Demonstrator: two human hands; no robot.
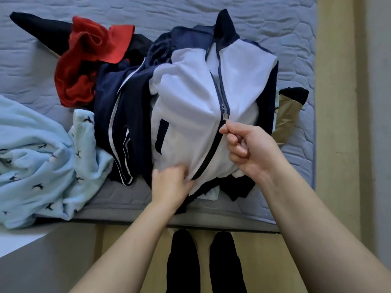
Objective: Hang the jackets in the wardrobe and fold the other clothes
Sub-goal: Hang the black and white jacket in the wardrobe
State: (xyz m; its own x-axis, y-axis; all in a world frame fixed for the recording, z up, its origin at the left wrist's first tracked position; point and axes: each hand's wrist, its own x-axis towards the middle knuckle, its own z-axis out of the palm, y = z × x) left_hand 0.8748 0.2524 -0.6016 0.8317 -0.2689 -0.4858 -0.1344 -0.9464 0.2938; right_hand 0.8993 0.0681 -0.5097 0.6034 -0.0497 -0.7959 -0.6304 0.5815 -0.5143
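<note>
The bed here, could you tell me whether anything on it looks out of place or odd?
Mostly the unsorted heap: a red garment lies crumpled beside navy trousers, and a pale blue blanket spills over the mattress edge. The white jacket is only half zipped.

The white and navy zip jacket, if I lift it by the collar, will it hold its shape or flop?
Probably flop: the jacket already creases softly under the left hand. Half-zipped, with the right hand at the zipper pull, its open top may spread.

Soft, even, dim light; wide-angle bending at edges, slight blur.
</note>
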